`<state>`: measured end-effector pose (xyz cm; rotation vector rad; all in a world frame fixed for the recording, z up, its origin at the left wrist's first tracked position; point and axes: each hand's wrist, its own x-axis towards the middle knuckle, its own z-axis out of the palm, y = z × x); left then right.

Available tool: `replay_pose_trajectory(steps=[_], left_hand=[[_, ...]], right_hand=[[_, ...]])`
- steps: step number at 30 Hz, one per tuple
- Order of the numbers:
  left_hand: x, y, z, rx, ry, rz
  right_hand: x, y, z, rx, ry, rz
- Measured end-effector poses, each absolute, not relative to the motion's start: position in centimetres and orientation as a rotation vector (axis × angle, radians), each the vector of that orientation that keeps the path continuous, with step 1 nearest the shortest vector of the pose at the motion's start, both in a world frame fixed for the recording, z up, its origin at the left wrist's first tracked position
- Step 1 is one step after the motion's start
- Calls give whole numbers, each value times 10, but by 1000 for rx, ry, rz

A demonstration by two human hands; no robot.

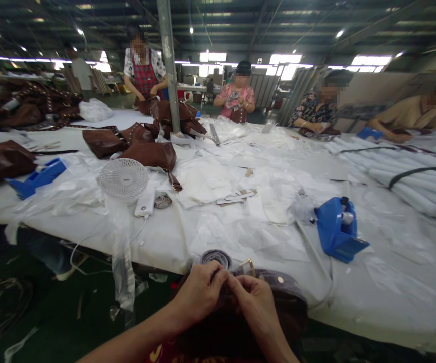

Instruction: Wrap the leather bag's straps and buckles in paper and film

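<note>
My left hand and my right hand meet at the table's front edge, fingertips pinched close together. What they pinch is too small to make out; a bit of clear film seems to show by the fingers. Beneath and behind them lies a dark brown leather bag, partly hidden by my hands and wrists. A gold-coloured buckle stands up just beyond my right fingers. Right behind my left hand sits a dark coil that looks wrapped in clear plastic.
A blue tape dispenser stands to the right, another blue dispenser at left. A white fan with a cable is left of centre. Brown bags, white sheets and wrapped rolls cover the table. Several people work across it, near a post.
</note>
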<state>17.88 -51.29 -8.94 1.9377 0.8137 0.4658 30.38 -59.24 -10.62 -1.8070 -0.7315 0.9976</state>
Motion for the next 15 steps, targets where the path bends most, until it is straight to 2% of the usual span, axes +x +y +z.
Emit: replay_pose_trajectory(steps=[15], left_hand=[[184,-515,-93,1904,844,595]], right_hand=[[289,-606,-108,-1563,-559,910]])
